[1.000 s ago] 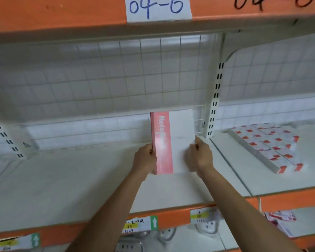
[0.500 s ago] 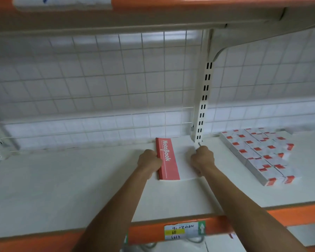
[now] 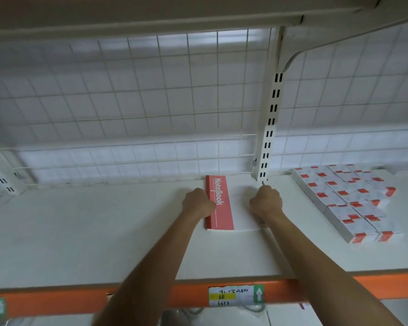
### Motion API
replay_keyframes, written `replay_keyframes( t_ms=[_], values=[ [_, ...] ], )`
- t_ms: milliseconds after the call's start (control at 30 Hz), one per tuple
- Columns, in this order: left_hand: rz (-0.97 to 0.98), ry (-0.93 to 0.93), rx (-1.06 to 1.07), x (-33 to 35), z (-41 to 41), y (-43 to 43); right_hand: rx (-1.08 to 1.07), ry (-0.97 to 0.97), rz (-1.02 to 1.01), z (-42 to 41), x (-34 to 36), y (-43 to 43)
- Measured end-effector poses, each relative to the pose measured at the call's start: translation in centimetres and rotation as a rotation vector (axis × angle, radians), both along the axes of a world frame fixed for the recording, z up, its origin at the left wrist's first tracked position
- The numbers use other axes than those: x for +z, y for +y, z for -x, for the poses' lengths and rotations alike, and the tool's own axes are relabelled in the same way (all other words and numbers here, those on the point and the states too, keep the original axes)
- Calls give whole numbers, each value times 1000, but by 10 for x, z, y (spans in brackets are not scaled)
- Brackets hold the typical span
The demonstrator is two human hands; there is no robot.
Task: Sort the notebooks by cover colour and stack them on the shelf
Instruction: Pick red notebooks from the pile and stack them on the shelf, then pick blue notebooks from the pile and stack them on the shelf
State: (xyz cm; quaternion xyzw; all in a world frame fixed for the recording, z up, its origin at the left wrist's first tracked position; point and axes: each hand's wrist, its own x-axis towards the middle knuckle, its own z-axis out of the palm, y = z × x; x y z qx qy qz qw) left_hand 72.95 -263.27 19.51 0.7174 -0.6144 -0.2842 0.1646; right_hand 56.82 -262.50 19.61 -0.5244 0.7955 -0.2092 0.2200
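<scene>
White wire-mesh panel [image 3: 151, 90] over a pale tiled wall [image 3: 104, 158], cream slotted upright [image 3: 269, 128] and curved bracket [image 3: 316, 48] alongside.

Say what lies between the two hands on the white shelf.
In the head view, a flat stack of white notebooks with a red NoteBook band lies between the left hand and right hand, both gripping its sides.

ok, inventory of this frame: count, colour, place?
Red-and-white paper notebook: one seen, red strip on white, flat on shelf by upright.
Small red-and-white packs: many, stacked, shelf right.
White flat shelf board: one, orange front edge.
White wire grid panel: one, behind shelf.
White slotted metal upright: two, centre-right, far left.
Paper price label: two, white-yellow-green, on orange edge.
Left hand: one, grips notebook's left edge.
Right hand: one, grips its right edge.
</scene>
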Motion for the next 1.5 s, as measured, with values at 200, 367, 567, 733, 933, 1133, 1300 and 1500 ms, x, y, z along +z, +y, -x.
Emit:
replay_keyframes(
  t_ms=[200, 367, 567, 733, 933, 1133, 1300, 1500],
  values=[
    [46, -125, 10, 7, 3, 4, 13, 96, 60, -6, 3, 7],
    [139, -185, 39, 12, -15, 6, 154, 146, 239, -42, 13, 10],
    [280, -350, 84, 13, -79, 17, 418, 133, 287, -122, 12, 10],
    [312, -466, 186, 14, -163, 34, 575, 100, 279, -211, 13, 17],
    [264, -533, 272, 11, -297, 58, 745, 64, 286, -350, 8, 28],
    [230, -572, 384, 7, -436, 78, 819, 5, 253, -490, 3, 42],
    [242, -593, 507, 8, -530, 89, 850, -50, 193, -574, -2, 48],
    [43, -549, 688, -14, -602, 91, 883, -83, 161, -628, -8, 54]
  ],
)
